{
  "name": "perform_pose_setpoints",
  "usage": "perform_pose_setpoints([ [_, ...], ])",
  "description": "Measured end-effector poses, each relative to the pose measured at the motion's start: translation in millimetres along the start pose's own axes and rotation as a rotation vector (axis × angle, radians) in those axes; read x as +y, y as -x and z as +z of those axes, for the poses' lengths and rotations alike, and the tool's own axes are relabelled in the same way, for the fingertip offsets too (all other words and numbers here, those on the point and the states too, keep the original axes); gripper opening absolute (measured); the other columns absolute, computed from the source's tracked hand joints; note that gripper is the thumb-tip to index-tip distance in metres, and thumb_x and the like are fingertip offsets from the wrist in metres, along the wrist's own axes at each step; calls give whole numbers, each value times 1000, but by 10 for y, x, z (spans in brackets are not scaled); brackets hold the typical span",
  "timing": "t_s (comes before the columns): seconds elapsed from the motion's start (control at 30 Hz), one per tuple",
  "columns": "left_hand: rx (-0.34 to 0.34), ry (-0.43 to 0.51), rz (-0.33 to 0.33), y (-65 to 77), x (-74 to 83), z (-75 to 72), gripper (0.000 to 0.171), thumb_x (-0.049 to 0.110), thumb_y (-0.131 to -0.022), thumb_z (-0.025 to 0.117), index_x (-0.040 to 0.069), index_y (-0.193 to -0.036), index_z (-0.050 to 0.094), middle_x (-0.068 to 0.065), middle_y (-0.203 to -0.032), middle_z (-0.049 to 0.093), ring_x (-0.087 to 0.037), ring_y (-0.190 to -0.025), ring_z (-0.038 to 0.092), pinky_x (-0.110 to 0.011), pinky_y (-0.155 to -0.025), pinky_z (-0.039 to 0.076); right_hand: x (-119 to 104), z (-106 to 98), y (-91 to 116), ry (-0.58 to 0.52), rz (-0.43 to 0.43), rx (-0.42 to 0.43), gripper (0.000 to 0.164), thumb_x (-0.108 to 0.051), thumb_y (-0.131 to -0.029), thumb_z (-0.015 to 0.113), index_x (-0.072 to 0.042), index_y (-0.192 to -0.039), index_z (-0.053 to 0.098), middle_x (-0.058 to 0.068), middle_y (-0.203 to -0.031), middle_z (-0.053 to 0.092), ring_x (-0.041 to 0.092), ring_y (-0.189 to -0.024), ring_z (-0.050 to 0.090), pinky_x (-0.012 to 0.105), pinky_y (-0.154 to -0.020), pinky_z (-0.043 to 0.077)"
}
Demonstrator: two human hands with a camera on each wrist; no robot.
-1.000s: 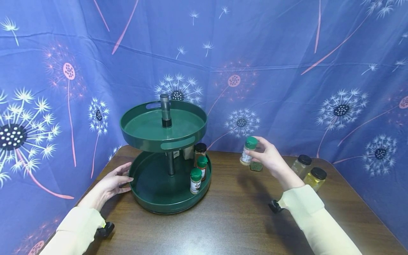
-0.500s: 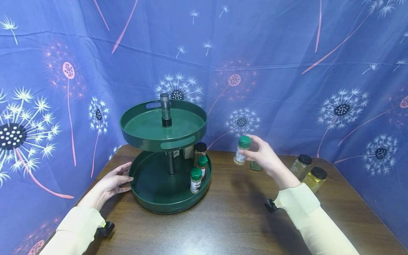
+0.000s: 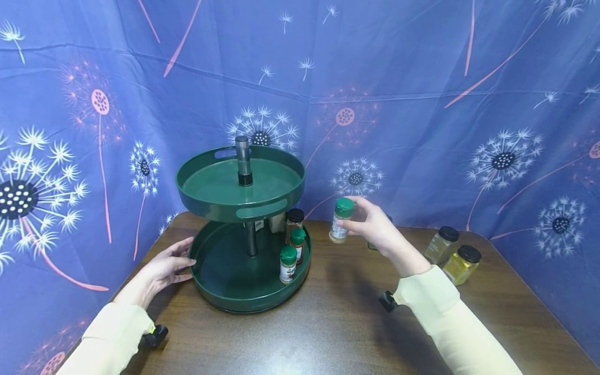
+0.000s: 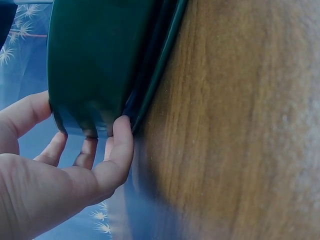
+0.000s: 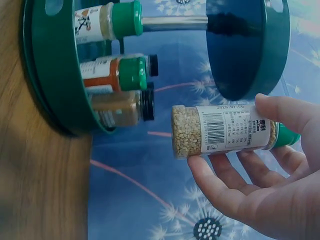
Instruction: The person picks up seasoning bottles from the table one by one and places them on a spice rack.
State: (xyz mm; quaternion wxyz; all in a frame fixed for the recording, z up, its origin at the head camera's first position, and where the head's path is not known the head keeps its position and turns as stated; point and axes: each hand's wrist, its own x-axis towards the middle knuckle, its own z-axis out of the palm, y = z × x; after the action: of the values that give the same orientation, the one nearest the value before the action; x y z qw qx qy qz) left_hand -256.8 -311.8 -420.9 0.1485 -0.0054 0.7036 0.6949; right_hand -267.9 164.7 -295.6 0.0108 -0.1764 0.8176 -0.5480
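My right hand [image 3: 372, 224] pinches a clear spice jar [image 3: 338, 225] between thumb and fingers, above the table. It has a green cap, a white label and pale, sesame-like seeds [image 5: 186, 131], and lies to the right of a green two-tier turntable. My left hand [image 3: 161, 271] rests its fingertips against the outer wall of the lower tray [image 3: 234, 299], at its left side; the left wrist view shows slightly bent fingers [image 4: 122, 145] there. On that tray's right side stand two green-capped spice jars, one white-labelled [image 3: 288, 265] and one reddish [image 3: 297, 245], with a black-capped jar [image 3: 294, 225] behind.
The upper tray [image 3: 215, 182] overhangs the lower one around a metal post [image 3: 242, 161]. A pale item [image 3: 277, 223] sits at the lower tray's back. Two black-capped jars [image 3: 462, 264] stand at the table's right. Another jar is mostly hidden behind my right hand. Patterned blue cloth [image 3: 398, 130] hangs behind.
My right hand has carried the green-capped jar leftward, closer to the turntable. My left hand and the turntable have stayed put.
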Motion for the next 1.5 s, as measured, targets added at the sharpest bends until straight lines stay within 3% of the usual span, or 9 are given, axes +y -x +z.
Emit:
perform_pose_setpoints([
  [0.27,-9,-10,7,5,11,1,82,1,-90,55,8,-152,2,-21,-156,-4,-21,-119,44,-44,-89,44,-110,160,-7,-18,-41,-54,58,-4,-82,70,-4,-135,46,21,-124,53,34,-108,56,41,-79,54],
  [0.43,-6,3,6,10,15,3,82,0,-89,55,8,-152,3,-22,-156,-3,-18,-115,47,-44,-88,45,-153,253,-1,-34,-52,-88,58,-4,-82,70,-5,-134,46,21,-122,55,36,-109,57,40,-82,53],
  [0.77,-2,-5,5,10,13,6,81,1,-90,55,8,-152,4,-22,-156,-2,-15,-111,48,-43,-88,46,-154,440,-3,26,-111,-119,54,-11,-82,73,-11,-131,51,11,-120,60,27,-109,58,38,-84,50],
  [1.07,-7,-17,3,7,7,4,81,1,-90,55,8,-152,2,-22,-156,-4,-20,-117,45,-45,-89,45,-219,665,33,8,-158,-184,54,-10,-82,73,-9,-131,51,11,-120,59,28,-107,58,36,-83,50],
  [1.5,-1,-22,2,-4,-5,0,81,1,-91,55,8,-152,2,-22,-156,-3,-26,-121,41,-45,-89,45,-211,944,47,-60,-153,-272,48,-7,-82,73,-11,-126,54,8,-114,60,23,-101,61,35,-80,52],
])
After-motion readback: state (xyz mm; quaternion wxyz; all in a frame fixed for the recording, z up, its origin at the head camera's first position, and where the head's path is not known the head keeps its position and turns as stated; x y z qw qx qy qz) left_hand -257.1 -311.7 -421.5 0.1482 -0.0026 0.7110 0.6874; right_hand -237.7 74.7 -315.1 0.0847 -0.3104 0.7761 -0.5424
